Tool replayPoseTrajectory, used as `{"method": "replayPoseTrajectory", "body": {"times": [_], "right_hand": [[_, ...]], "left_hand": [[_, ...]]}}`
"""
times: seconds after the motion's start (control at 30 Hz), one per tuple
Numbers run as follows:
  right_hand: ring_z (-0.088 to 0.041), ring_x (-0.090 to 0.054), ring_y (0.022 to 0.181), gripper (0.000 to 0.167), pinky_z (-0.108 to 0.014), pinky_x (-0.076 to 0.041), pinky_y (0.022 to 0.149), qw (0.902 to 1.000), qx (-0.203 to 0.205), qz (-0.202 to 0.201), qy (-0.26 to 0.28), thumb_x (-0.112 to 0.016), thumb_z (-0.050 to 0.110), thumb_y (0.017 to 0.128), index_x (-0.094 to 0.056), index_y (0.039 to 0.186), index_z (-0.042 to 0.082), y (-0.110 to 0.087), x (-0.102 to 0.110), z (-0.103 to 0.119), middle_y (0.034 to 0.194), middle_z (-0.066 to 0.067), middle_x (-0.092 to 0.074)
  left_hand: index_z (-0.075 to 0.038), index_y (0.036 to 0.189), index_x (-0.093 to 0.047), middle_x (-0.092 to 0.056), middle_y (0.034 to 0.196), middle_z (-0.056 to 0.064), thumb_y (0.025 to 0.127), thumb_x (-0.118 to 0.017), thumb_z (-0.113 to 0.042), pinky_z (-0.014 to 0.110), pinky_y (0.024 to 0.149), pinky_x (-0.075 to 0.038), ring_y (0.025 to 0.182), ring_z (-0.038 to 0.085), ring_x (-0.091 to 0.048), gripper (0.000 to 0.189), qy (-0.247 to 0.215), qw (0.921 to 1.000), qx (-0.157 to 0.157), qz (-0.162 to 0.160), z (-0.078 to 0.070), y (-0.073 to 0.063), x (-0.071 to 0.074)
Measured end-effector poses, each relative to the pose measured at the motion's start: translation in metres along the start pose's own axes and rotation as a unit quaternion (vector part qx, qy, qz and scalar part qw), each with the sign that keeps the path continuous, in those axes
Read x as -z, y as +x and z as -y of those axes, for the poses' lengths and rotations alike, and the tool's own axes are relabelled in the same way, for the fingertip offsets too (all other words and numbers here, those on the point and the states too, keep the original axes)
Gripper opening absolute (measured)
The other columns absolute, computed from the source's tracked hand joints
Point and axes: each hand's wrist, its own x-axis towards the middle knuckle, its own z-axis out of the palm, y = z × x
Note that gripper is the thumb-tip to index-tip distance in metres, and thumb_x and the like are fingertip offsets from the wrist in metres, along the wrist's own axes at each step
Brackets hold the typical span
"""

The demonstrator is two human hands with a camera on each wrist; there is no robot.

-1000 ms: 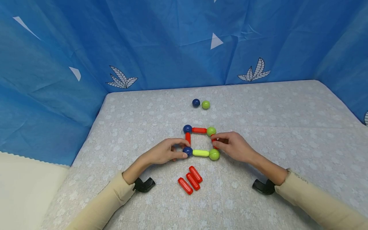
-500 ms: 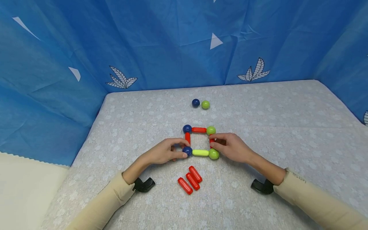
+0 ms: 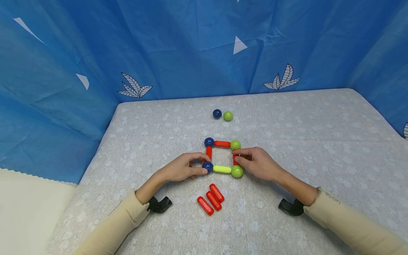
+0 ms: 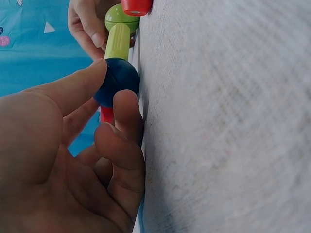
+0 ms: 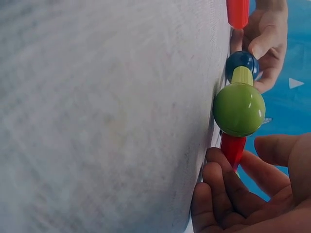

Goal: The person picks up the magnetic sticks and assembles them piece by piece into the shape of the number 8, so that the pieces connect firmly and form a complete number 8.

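Observation:
A square frame of sticks and balls lies on the table. In the head view my left hand pinches its near-left blue ball between thumb and fingers. A yellow-green stick runs from that ball to the near-right green ball. My right hand has thumb and fingers about the right-side red stick, partly covering it. That stick spans the near green ball and the far green ball. A far red stick joins the far blue ball, and a left red stick closes the square.
Several things lie loose on the patterned tablecloth. Three red sticks sit side by side in front of the frame. Behind it rest a spare blue ball and a spare green ball. A blue curtain borders the table.
My right hand has shifted slightly left with the right red stick, which now lines up between the green balls. The frame's far side has edged right. The left hand stays on its ball.

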Motion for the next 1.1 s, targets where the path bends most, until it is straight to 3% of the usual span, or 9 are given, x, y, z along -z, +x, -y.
{"method": "replayPoseTrajectory", "body": {"times": [0.23, 0.67, 0.93, 1.1], "right_hand": [[-0.016, -0.061, 0.093, 0.034, -0.035, -0.05, 0.078, 1.0, 0.004, 0.0, -0.002, -0.06, 0.014, 0.098, -0.064, 0.129, 0.002, 0.0, 0.0, -0.002, 0.118, -0.007, -0.068], [-0.016, -0.057, 0.084, 0.035, -0.035, -0.048, 0.074, 0.9997, 0.021, 0.008, -0.01, -0.069, 0.021, 0.093, -0.067, 0.126, 0.007, -0.013, 0.001, -0.001, 0.098, 0.002, -0.067], [-0.014, -0.056, 0.085, 0.034, -0.034, -0.05, 0.076, 0.9943, 0.088, 0.025, -0.056, -0.08, 0.013, 0.084, -0.071, 0.116, 0.011, -0.026, -0.001, -0.001, 0.098, 0.008, -0.065], [-0.013, -0.056, 0.085, 0.032, -0.034, -0.05, 0.075, 0.9934, 0.094, 0.022, -0.062, -0.079, 0.009, 0.084, -0.071, 0.115, 0.012, -0.027, -0.002, -0.001, 0.097, 0.009, -0.065]], "left_hand": [[-0.02, 0.122, -0.064, -0.058, 0.116, 0.002, 0.094, -0.071, -0.025, 0.031, 0.058, -0.049, 0.062, 0.015, -0.059, 0.029, 0.002, 1.0, 0.0, 0.003, 0.001, 0.0, 0.0], [-0.022, 0.122, -0.065, -0.058, 0.117, 0.001, 0.093, -0.072, -0.026, 0.029, 0.056, -0.046, 0.061, 0.015, -0.058, 0.03, 0.004, 1.0, 0.006, 0.001, 0.002, -0.001, -0.001], [-0.021, 0.122, -0.065, -0.059, 0.115, 0.002, 0.093, -0.072, -0.025, 0.03, 0.056, -0.048, 0.061, 0.016, -0.058, 0.03, 0.003, 1.0, 0.003, 0.0, 0.001, 0.0, 0.0], [-0.02, 0.123, -0.065, -0.059, 0.115, 0.002, 0.093, -0.072, -0.025, 0.031, 0.057, -0.049, 0.062, 0.016, -0.059, 0.031, 0.004, 1.0, 0.003, 0.0, 0.001, 0.0, 0.0]]}}
